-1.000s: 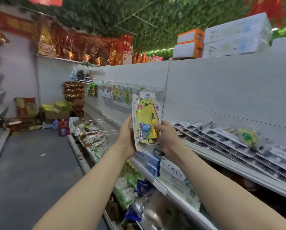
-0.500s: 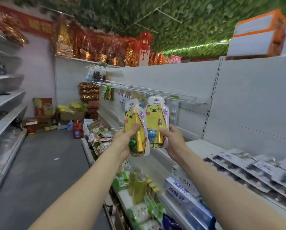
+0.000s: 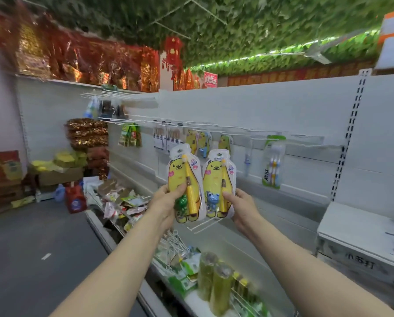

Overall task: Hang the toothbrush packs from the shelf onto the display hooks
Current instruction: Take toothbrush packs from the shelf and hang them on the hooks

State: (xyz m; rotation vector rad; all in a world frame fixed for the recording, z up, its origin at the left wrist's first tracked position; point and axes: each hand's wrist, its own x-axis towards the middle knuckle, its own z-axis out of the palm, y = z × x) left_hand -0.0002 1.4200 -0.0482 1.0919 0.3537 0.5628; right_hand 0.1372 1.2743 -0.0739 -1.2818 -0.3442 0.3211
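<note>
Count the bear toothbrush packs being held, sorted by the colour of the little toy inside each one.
Green-toy pack, in left hand: 1
Blue-toy pack, in right hand: 1
Total: 2

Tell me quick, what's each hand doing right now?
Left hand: closed, holding the bear toothbrush pack with the green toy.
Right hand: closed, holding the bear toothbrush pack with the blue toy.
</note>
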